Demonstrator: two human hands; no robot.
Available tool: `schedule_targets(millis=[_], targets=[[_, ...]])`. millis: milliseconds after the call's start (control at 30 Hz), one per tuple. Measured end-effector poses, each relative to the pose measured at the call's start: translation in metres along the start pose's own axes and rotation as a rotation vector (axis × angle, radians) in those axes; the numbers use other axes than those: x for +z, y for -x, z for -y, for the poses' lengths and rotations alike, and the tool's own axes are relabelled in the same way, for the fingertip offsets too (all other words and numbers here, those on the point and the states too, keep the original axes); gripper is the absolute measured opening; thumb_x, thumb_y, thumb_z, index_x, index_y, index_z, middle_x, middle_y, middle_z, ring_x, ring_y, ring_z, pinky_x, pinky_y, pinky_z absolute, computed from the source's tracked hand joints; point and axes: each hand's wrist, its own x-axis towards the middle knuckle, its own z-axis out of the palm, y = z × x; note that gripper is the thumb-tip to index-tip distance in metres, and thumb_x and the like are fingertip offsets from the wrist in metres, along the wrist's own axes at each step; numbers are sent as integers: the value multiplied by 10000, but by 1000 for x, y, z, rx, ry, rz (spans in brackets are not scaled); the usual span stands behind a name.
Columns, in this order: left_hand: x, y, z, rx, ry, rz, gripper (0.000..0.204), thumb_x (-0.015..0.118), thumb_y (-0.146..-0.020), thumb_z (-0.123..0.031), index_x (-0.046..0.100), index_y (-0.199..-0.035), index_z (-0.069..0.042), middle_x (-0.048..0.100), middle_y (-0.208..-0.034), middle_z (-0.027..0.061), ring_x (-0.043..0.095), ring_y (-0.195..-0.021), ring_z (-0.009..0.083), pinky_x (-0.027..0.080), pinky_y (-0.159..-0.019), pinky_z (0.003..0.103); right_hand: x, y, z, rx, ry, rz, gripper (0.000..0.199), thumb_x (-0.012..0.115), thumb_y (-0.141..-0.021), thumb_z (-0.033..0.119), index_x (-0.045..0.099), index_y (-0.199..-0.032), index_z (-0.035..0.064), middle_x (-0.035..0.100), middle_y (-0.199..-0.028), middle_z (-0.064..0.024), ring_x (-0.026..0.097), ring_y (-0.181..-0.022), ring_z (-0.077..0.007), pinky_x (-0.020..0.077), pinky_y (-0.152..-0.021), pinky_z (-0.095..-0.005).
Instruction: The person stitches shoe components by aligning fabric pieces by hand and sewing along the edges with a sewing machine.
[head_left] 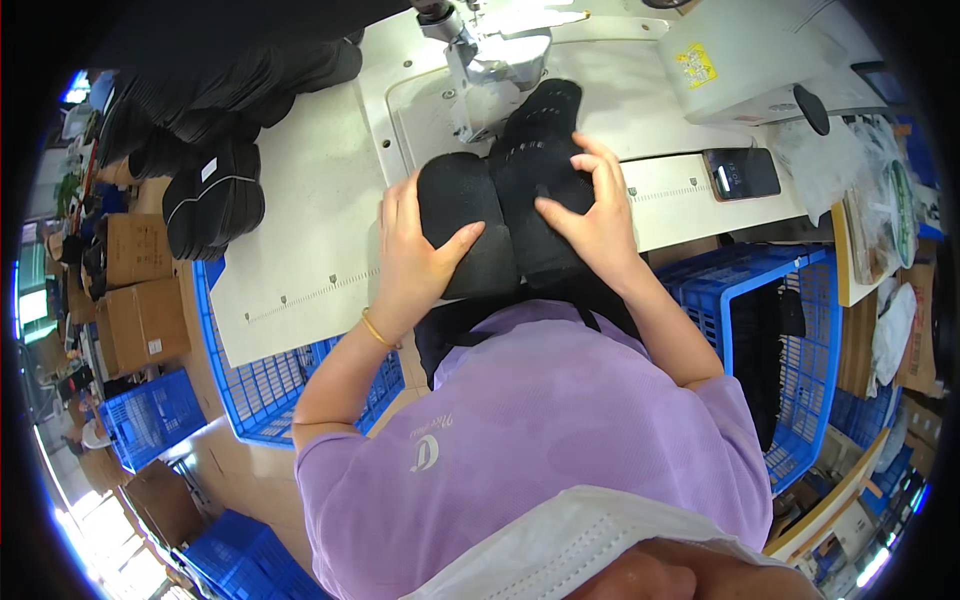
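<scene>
From the head view, the left hand lay flat and spread on the black padded fabric shoe piece while the right hand pinched it on the white sewing table, just short of the grey sewing machine's needle, apparently not yet stitched.

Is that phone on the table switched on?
On. The phone lies flat on the white table, its screen lit.
</scene>
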Motion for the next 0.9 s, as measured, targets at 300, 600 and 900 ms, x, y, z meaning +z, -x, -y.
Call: schedule_targets(millis=[300, 600, 900], targets=[[-1, -12, -6, -66, 128, -88, 478, 779, -814, -111, 542, -1212, 8, 688, -1017, 176, 692, -919, 298, 554, -784, 378, -6, -13, 1, -92, -158, -330, 208, 721, -849, 25, 627, -1034, 41, 622, -1081, -94, 602, -841, -172, 492, -770, -308], [-27, -32, -61, -342, 1225, 13, 241, 708, -853, 36, 686, -1089, -1, 716, -1021, 85, 693, -913, 176, 575, -835, 306, -22, -54, 70, 18, -806, 281, 139, 605, -895, 26, 665, -1019, 5, 632, -881, -21, 619, -770, -86, 480, -689, -219], [-24, -45, -43, -399, 1227, -237, 257, 641, -932, -49, 577, -1172, 16, 661, -1091, 122, 673, -971, 214, 578, -858, 349, -34, -27, 73, 336, -858, 326, 112, 639, -922, 35, 647, -1018, -21, 657, -872, -53, 617, -676, -81, 503, -547, -211]])
